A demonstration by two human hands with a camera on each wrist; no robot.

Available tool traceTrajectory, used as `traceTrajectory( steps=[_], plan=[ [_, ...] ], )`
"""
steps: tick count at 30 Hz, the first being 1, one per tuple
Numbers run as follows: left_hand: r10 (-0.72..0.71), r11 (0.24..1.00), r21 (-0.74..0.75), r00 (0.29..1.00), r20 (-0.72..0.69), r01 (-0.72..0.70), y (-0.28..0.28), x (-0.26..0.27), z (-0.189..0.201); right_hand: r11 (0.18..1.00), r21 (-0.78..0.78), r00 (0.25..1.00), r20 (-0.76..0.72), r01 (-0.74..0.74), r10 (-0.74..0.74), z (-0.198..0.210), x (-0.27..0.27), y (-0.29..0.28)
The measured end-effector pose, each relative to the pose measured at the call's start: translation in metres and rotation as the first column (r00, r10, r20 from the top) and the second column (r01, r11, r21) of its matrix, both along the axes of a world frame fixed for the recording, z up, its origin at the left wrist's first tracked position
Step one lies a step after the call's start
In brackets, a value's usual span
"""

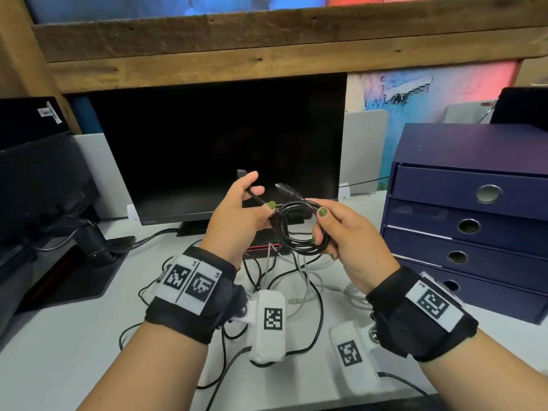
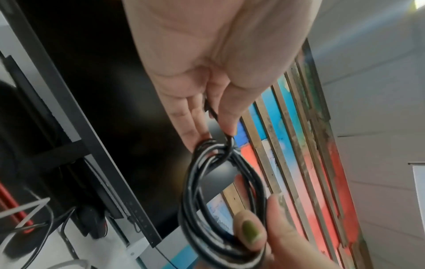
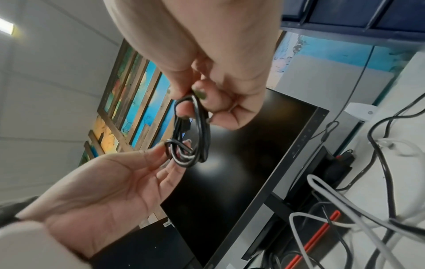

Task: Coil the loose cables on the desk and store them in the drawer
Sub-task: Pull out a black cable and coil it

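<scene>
Before the monitor: everything below is being placed against the monitor, going from biggest thing to smallest.
Desk: the desk is running under the monitor and out toward the person.
Drawers: a dark blue drawer box is sitting to the right of the monitor; every drawer front is looking closed.
Loose cables: a tangle of black and grey cables is lying on the desk in front of the monitor stand, below both hands, still uncoiled.
Right hand: the right hand is hovering before the monitor's lower right corner, thumb and curled fingers pinching the lower right side of the coil.
Left hand: the left hand is hovering before the monitor's lower middle, thumb pinching the cable's tail against the fingers where it is meeting the coil.
Coil: the black coil is hanging between the two hands in the air, off the desk, its plugs sticking up toward the screen.
Step, as a guess: the tail is probably being wrapped or tucked round the loops.
Risk: the loops are likely springing apart if either pinch is easing before the tail is secured.
Risk: no drawer is showing open, so freeing a hand to pull one may be loosening the coil.
</scene>
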State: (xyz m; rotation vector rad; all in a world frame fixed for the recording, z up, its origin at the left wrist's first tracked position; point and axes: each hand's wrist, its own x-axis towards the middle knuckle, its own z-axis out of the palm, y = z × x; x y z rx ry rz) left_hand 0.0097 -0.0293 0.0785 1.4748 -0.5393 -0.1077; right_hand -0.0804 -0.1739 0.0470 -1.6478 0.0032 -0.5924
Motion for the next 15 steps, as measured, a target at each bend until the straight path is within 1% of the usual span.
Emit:
traceTrajectory(
  steps=[3,5,6,9,12,15],
  plan=[
    [-0.071,0.997,0.016,0.997,-0.010,0.071,-0.004,-0.002,0.003,1.000,0.002,0.999,0.033,-0.030,0.030,0.001,0.001,-0.003],
    [-0.126,0.992,-0.012,0.992,-0.009,0.126,-0.007,-0.004,0.003,0.999,-0.006,0.997,0.057,-0.050,0.050,0.006,0.001,-0.004],
    [-0.123,0.992,-0.044,0.992,-0.006,0.122,-0.008,-0.004,0.003,0.998,-0.007,0.996,0.067,-0.062,0.062,0.008,0.001,-0.004],
    [-0.010,0.987,-0.161,0.999,-0.037,0.004,-0.013,-0.005,0.002,0.993,-0.018,0.989,0.090,-0.112,0.114,0.016,0.000,-0.003],
    [0.099,0.970,-0.214,0.991,-0.091,-0.117,-0.020,-0.009,0.001,0.992,-0.056,0.989,0.083,-0.117,0.122,0.021,-0.002,-0.002],
    [0.100,0.975,-0.192,0.994,-0.051,-0.108,-0.020,-0.016,-0.002,0.990,-0.085,0.991,0.070,-0.110,0.116,0.022,-0.001,-0.003]
  ],
)
